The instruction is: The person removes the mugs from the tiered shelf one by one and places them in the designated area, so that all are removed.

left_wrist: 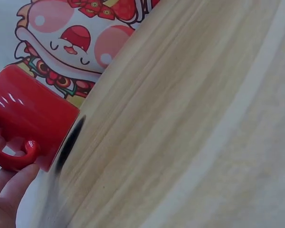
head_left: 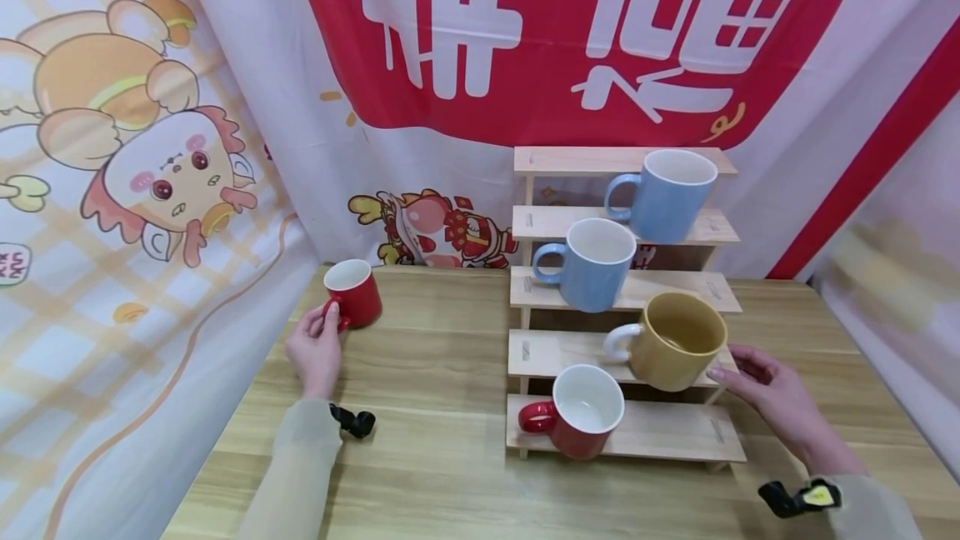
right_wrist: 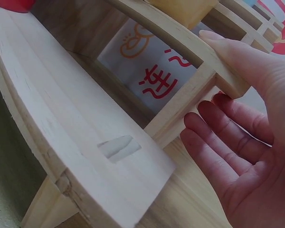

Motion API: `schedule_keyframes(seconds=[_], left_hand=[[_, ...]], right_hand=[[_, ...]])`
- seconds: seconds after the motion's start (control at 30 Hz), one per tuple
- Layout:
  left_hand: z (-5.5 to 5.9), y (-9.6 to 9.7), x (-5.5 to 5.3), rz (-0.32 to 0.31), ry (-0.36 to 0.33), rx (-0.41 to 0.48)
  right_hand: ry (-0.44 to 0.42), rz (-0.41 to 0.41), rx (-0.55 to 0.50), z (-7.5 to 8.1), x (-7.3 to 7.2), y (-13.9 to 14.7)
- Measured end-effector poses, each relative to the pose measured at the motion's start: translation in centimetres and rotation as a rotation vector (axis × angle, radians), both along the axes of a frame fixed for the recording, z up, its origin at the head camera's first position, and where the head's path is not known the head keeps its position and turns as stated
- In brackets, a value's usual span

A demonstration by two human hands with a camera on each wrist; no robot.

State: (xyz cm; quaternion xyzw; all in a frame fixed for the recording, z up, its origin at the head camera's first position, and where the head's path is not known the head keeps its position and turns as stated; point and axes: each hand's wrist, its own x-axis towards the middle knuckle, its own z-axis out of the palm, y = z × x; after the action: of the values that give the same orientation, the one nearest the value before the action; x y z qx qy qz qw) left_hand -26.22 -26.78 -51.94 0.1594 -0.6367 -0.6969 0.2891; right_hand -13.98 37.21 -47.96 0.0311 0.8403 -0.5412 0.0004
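Observation:
At the table's far left stands a red mug [head_left: 363, 300] with a white inside. My left hand [head_left: 315, 350] grips its handle, fingers around the red loop in the left wrist view. A stepped wooden display rack [head_left: 675, 433] stands on the right. My right hand [head_left: 780, 402] holds the end of its second step from the front, thumb on top and fingers below, as the right wrist view shows. Beside that thumb sits a tan mug [head_left: 675, 361] with a white handle. Another red mug [head_left: 581, 432] is on the lowest step.
Two blue mugs, one nearer [head_left: 597, 277] and one farther [head_left: 670, 200], stand on higher steps. All the rack's mug handles point left. A printed cloth [head_left: 442, 148] hangs behind the wooden table [head_left: 427, 373], and a patterned cloth [head_left: 97, 273] borders its left side.

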Motion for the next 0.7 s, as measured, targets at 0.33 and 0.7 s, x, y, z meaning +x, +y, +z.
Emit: schedule_keyframes(seconds=[0.33,0.7], left_hand=[[-0.1,-0.8,-1.5,0.031,-0.01,0.004],[-0.9,-1.0,-1.4,0.012,0.019,0.023]], right_hand=[[0.0,0.017,-0.043,-0.1,0.0,0.1],[-0.006,0.015,-0.045,-0.1,0.0,0.0]])
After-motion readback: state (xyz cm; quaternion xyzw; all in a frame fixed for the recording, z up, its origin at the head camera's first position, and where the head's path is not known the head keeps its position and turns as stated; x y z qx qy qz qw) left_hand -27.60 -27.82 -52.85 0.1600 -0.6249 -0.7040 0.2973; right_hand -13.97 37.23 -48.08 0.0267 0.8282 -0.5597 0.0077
